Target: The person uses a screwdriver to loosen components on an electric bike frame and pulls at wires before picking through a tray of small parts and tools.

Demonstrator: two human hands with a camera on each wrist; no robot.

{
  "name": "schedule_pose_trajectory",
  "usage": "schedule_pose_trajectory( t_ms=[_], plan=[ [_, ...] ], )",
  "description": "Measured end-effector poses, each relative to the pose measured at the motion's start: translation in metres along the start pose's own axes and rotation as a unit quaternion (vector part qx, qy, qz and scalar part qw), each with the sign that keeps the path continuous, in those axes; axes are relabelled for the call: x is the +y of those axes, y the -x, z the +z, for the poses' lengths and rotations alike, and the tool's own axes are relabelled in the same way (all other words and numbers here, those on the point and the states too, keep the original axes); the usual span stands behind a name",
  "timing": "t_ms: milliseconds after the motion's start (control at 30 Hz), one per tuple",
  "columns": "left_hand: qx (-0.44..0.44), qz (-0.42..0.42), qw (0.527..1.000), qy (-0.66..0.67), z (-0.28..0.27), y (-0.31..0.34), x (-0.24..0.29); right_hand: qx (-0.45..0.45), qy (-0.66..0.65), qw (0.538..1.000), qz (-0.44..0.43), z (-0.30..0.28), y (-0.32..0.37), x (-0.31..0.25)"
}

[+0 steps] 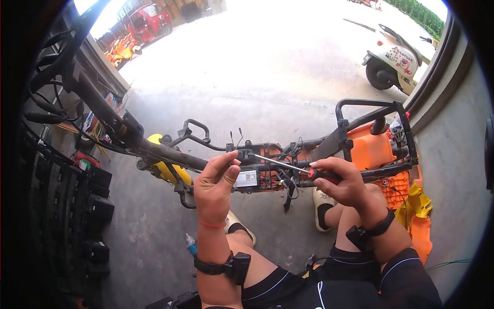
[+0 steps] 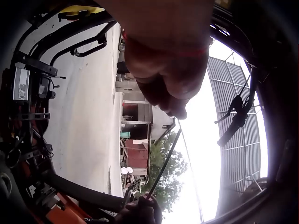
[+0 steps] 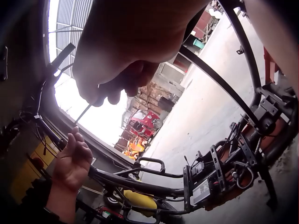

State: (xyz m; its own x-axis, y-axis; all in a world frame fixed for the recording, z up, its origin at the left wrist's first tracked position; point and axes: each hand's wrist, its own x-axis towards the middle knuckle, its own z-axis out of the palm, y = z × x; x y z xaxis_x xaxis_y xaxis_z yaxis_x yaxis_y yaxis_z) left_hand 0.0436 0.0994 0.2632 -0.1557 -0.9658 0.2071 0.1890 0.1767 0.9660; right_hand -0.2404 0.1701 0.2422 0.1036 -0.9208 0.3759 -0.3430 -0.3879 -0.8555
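Note:
My right hand [image 1: 342, 183] grips a screwdriver by its red and black handle [image 1: 312, 173], its long metal shaft [image 1: 280, 162] slanting up and left. The shaft's end is close to my left hand [image 1: 213, 190], which is raised with thumb and fingertips near each other; whether they pinch something small is unclear. Both hands are above a black metal frame [image 1: 172, 155] carrying a silver box [image 1: 247, 178] and wires. In the left wrist view the shaft [image 2: 163, 170] runs up toward the left fingertips. The right wrist view shows the left hand [image 3: 72, 163] palm up beside the tip.
Orange body panels [image 1: 368, 147] lie at the frame's right end, with yellow wrapping [image 1: 414, 203] near them. A yellow part [image 1: 175, 175] is under the left side. Black boxes [image 1: 100, 208] line the left. A white scooter [image 1: 393, 62] and red vehicle [image 1: 149, 23] stand outside.

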Motion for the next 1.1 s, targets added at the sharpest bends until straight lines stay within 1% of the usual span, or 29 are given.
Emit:
schedule_pose_trajectory(
  t_ms=[33, 67, 133, 267, 333, 433, 500, 533, 600, 633, 700, 867, 933, 1033, 1100],
  plan=[
    [0.000, -0.003, 1.000, -0.002, -0.001, 0.000, 0.001, -0.014, -0.016, 1.000, 0.023, 0.000, 0.001, 0.001],
    [-0.015, -0.005, 1.000, 0.013, -0.001, 0.001, 0.001, -0.013, -0.018, 0.999, 0.025, 0.001, 0.001, 0.003],
    [-0.031, -0.009, 0.999, 0.027, -0.002, 0.001, 0.001, -0.031, -0.035, 0.999, 0.004, 0.004, -0.001, 0.007],
    [-0.058, 0.002, 0.998, 0.024, -0.003, 0.001, 0.000, -0.047, -0.037, 0.998, 0.007, 0.005, -0.004, -0.001],
    [-0.063, 0.012, 0.998, 0.014, -0.004, 0.002, 0.000, -0.053, -0.010, 0.998, -0.021, 0.005, -0.005, -0.002],
    [-0.059, 0.013, 0.998, 0.013, -0.005, 0.005, 0.002, -0.054, 0.003, 0.998, -0.040, 0.006, -0.006, -0.002],
    [-0.056, 0.036, 0.997, -0.030, -0.006, 0.006, 0.003, -0.058, 0.013, 0.997, -0.046, 0.005, -0.007, -0.001],
    [-0.054, 0.036, 0.997, -0.029, -0.007, 0.006, 0.003, -0.059, 0.022, 0.997, -0.054, 0.005, -0.008, 0.000],
    [-0.052, 0.069, 0.990, -0.113, -0.009, 0.006, 0.003, -0.058, 0.021, 0.997, -0.054, 0.005, -0.008, 0.000],
    [-0.051, 0.069, 0.990, -0.113, -0.008, 0.006, 0.003, -0.057, 0.020, 0.997, -0.054, 0.005, -0.008, 0.000],
    [-0.040, 0.125, 0.975, -0.179, -0.005, 0.006, 0.003, -0.062, 0.026, 0.997, -0.045, 0.003, -0.009, 0.000],
    [-0.038, 0.133, 0.964, -0.228, -0.004, 0.006, 0.004, -0.063, 0.027, 0.997, -0.030, 0.002, -0.010, 0.000],
    [-0.035, 0.136, 0.961, -0.240, -0.001, 0.006, 0.004, -0.051, 0.043, 0.995, -0.076, 0.001, -0.011, 0.002],
    [-0.019, 0.128, 0.960, -0.248, 0.003, 0.005, 0.004, -0.040, 0.068, 0.993, -0.090, 0.000, -0.011, 0.003],
    [-0.023, 0.190, 0.933, -0.305, 0.003, 0.002, 0.004, -0.039, 0.068, 0.992, -0.097, -0.001, -0.012, 0.005]
  ],
)
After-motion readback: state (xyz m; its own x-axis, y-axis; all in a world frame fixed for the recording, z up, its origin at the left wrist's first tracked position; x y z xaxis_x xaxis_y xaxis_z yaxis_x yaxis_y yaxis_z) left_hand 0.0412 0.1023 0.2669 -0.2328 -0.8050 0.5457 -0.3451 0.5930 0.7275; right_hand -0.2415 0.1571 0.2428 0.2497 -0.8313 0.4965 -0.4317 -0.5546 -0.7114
